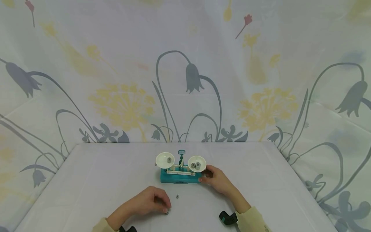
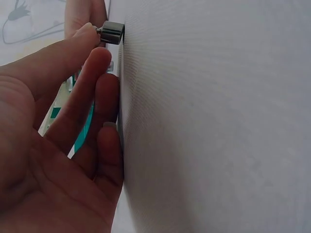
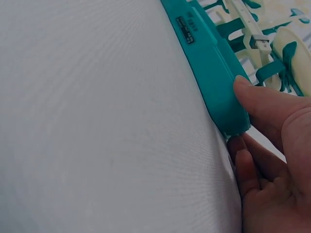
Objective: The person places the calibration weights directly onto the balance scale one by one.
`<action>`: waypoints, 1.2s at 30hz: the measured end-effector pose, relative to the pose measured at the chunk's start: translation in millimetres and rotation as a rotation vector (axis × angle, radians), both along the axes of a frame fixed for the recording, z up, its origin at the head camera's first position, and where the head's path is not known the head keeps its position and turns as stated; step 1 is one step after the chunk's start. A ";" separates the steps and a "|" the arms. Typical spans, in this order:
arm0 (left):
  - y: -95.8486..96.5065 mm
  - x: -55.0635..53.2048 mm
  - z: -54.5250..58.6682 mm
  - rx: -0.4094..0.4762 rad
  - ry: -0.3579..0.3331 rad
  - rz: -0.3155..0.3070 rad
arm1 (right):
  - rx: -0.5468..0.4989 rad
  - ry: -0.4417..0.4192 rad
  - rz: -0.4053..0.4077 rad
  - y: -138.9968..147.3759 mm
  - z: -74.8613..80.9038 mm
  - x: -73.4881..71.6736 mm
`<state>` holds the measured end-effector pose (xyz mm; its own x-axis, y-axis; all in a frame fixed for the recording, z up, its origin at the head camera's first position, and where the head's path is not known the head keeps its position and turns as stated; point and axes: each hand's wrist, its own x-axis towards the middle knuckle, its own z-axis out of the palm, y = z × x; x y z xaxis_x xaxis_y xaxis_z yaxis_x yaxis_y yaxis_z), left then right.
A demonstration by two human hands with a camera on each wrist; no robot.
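Head view, nearest first: R sleeve (image 1: 251,219) w/ a black device (image 1: 228,218) just beside it. Next, L hand (image 1: 150,201) pinches a small metal weight (image 1: 166,213) by its knob; L wrist cam shows it upright, knob up, base touching the tabletop (image 1: 87,190) or just above, can't tell which. A bit farther & slightly R, a loose weight (image 1: 177,196) stands on its own btwn L hand and the balance (image 1: 180,178); L hand is the nearer one to it, R hand farther off. R hand (image 1: 215,180) grips the balance's R end, thumb on the base's top edge, other fingers curled low around the end, per R wrist cam. Key relation, I'd judge: balance's long axis runs L-R across the person's front, so from the pinched wt the L pan (image 1: 161,157) is abt straight ahead, R pan (image 1: 193,159) ahead & off to the R, close by R hand. L pan holds a lone weight (image 1: 169,159); R pan holds a pair of weights (image 1: 198,165), side by side. Farthest back: floral backdrop (image 1: 179,32), rising behind the table's far edge.
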<state>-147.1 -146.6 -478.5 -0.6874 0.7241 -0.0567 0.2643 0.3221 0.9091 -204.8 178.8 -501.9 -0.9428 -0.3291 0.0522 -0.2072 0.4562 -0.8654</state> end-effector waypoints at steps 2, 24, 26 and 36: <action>0.2 0.0 -0.2 0.004 -0.009 -0.003 | -0.006 -0.002 0.001 0.1 0.1 0.2; -0.3 2.7 2.6 -0.083 0.080 -0.083 | -0.007 0.003 -0.006 -1.0 -1.4 0.6; -0.4 3.0 2.7 -0.084 0.085 -0.084 | -0.011 0.001 -0.007 -1.1 -1.1 0.6; 0.2 4.0 4.4 -0.092 0.076 -0.059 | -0.013 -0.002 -0.008 -1.4 -1.5 0.2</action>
